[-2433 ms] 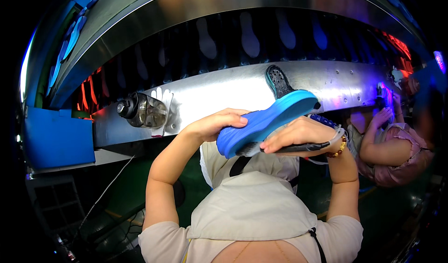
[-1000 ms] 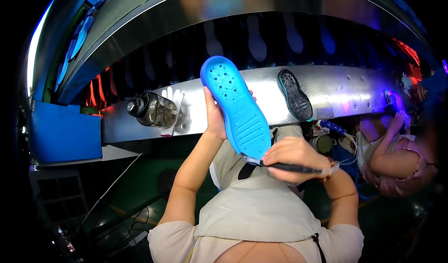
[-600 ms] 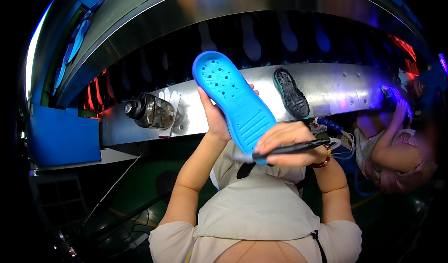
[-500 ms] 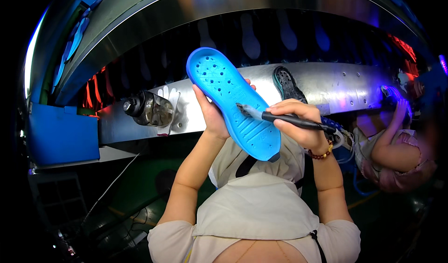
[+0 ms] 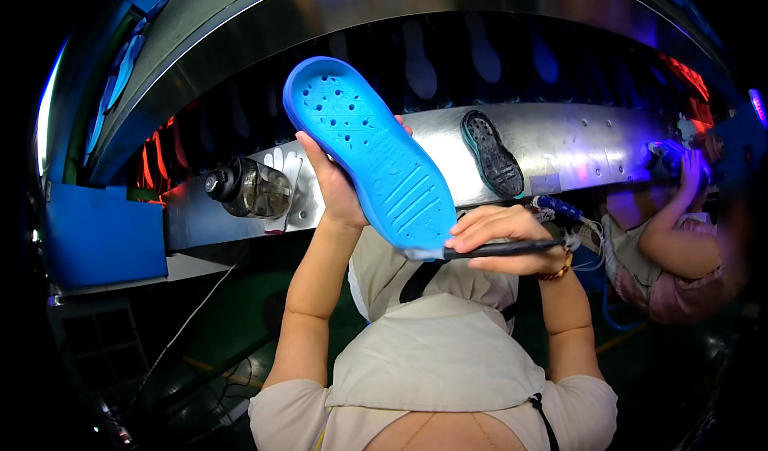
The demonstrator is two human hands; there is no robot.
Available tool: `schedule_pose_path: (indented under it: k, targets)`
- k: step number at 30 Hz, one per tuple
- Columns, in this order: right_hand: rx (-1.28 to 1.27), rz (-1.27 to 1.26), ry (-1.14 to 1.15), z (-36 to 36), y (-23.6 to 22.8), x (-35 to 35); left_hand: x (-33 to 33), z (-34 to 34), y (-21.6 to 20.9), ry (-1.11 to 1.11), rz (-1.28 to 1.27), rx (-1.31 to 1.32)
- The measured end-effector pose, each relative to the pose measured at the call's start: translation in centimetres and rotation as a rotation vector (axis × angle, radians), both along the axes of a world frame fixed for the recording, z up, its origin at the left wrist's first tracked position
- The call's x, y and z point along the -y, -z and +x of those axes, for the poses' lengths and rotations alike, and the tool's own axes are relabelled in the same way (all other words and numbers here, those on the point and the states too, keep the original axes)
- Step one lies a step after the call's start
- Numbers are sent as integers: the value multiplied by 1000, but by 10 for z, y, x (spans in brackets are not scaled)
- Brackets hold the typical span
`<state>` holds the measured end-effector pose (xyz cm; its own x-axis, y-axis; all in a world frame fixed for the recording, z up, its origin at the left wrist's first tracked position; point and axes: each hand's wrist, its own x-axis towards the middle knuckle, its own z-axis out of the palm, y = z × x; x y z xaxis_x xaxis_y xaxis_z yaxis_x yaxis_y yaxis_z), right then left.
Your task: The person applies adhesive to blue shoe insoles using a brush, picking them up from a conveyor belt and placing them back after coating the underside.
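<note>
A bright blue shoe sole [image 5: 376, 159], with small holes at its far end and ridges toward the near end, is tilted up in front of me. My left hand [image 5: 339, 189] grips it by its left edge, with fingers wrapped behind it. Pinched in my right hand [image 5: 510, 233] is a brush [image 5: 506, 249] with a black handle and a pale, clear front part. The brush lies across the near tip of the sole and its bristle end is blurred. Some fingertips of the right hand rest by the sole's near right edge.
A metal ledge [image 5: 560, 143] runs across ahead, bearing a dark sole [image 5: 492, 155] with a teal rim, a bottle [image 5: 254, 187] and a white glove [image 5: 286, 163]. Behind it hang several soles in shadow. A blue box [image 5: 104, 231] stands left; a co-worker [image 5: 680, 247] sits right.
The brush has moved from the sole's middle down to its near tip. My left hand has shifted the sole left and slightly farther away. More of the dark sole now shows.
</note>
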<state>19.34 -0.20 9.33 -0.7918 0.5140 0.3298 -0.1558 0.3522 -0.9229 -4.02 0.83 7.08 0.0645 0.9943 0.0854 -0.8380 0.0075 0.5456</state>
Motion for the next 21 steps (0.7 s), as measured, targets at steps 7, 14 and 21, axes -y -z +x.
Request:
schedule_pose_path:
  k: [7, 14, 21]
  targets:
    - [-247, -495, 187, 0, 24, 1, -6, -1, -22, -32, -223, 128]
    - [-322, -571, 395, -34, 11, 27, 28, 36, -13, 31, -43, 28]
    - [-228, -450, 434, -28, 1, 25, 23, 26, -4, -24, -119, 71]
